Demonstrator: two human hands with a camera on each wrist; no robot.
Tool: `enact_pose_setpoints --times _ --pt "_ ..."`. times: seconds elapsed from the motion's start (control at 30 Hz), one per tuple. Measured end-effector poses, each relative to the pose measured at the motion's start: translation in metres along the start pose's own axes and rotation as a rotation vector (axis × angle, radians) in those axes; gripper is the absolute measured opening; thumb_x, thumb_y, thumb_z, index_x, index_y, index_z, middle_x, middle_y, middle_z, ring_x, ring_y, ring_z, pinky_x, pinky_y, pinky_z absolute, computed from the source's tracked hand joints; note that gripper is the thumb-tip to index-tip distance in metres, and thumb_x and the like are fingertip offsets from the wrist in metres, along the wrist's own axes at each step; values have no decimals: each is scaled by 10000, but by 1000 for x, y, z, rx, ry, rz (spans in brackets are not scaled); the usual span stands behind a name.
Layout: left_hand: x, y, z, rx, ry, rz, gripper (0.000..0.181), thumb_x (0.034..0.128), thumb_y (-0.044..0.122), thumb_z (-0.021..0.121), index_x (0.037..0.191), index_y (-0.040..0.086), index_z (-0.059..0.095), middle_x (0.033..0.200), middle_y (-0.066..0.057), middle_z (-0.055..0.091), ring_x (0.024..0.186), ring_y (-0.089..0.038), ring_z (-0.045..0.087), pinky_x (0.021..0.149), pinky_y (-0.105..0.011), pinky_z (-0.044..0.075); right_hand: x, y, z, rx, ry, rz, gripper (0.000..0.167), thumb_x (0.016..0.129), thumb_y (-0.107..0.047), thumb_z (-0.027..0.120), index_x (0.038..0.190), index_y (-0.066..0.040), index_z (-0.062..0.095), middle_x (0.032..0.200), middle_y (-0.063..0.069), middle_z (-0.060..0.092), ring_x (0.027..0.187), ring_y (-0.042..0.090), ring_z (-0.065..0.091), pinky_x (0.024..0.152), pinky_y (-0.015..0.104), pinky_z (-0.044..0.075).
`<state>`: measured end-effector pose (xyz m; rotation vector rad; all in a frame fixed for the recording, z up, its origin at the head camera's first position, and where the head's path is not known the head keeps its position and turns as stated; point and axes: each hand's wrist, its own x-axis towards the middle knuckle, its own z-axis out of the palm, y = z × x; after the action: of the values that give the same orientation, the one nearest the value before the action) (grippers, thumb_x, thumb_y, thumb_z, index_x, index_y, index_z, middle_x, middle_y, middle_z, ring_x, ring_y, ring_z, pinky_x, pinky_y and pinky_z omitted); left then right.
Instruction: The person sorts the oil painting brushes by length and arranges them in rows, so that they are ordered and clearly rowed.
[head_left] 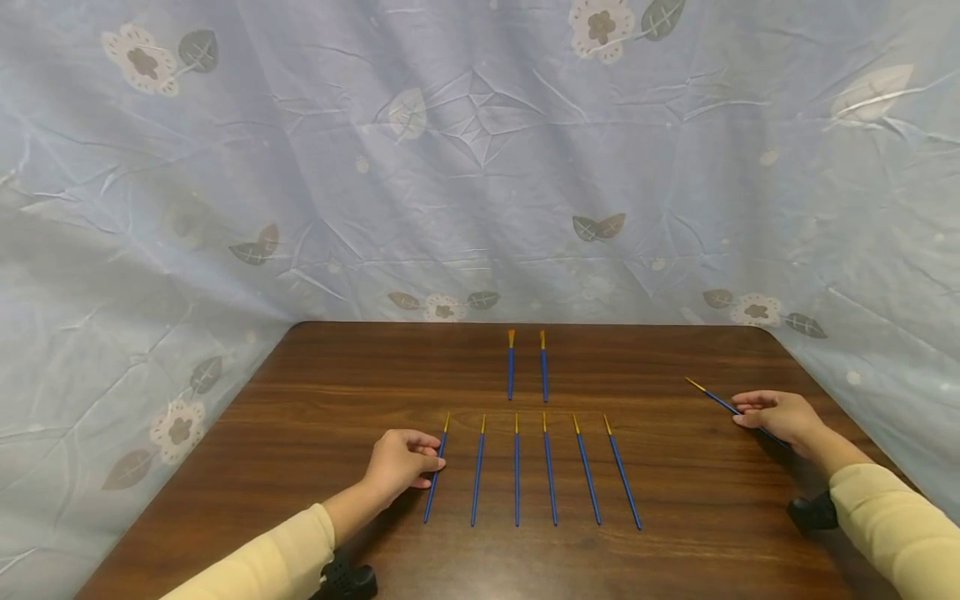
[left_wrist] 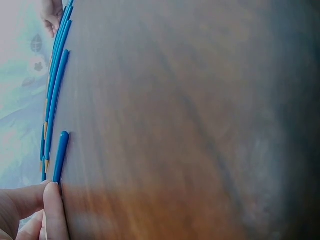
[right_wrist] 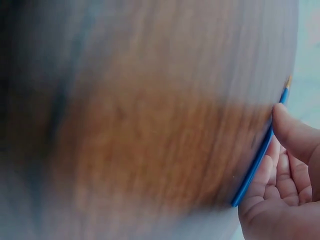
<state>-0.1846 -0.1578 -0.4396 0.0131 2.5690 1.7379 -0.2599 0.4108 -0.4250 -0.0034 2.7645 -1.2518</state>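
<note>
Slim paintbrushes with blue handles and yellow-gold ends lie on the table. My left hand [head_left: 401, 457] pinches the leftmost paintbrush [head_left: 428, 507] of the front row, thumb and fingers about its handle; its blue end [left_wrist: 61, 155] sticks out past the fingertips in the left wrist view. Far to the right, my right hand [head_left: 782, 417] holds another paintbrush [head_left: 718, 402] between thumb and fingers. That brush points up and left, and its handle [right_wrist: 252, 170] runs along the palm in the right wrist view. Several more front-row paintbrushes [head_left: 517, 479] lie right of my left hand, tips away from me.
Behind the row lie two paintbrushes, a wider-tipped one [head_left: 511, 371] and one beside it [head_left: 544, 375]. The brown wooden table [head_left: 322, 400] ends at a pale floral cloth [head_left: 480, 208] hanging at the back and sides.
</note>
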Motion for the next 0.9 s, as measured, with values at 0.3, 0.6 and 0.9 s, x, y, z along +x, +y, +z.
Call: enact_pose_setpoints --times 0.3,0.6,0.9 --pt "1 -1 1 -5 2 0 241 774 -74 764 1003 -81 690 792 -62 639 637 -142 651 563 -325 590 1 -1 0 -29 14 -7 526 867 -182 747 1230 147 556 1066 134 682 805 13 575 685 190 494" --pt "1 1 -1 1 -4 0 239 781 -70 761 1008 -81 687 800 -66 641 647 -146 655 565 -321 590 4 -1 -1 -24 32 38 444 877 -170 735 1191 117 606 970 43 719 787 3 582 714 261 505" --pt "-1 1 0 -18 -18 6 248 785 -71 756 1018 -98 677 805 -79 638 653 -159 660 559 -313 588 7 -3 -5 -26 34 67 420 868 -198 746 1157 88 639 954 62 716 957 281 588 840 511 481"
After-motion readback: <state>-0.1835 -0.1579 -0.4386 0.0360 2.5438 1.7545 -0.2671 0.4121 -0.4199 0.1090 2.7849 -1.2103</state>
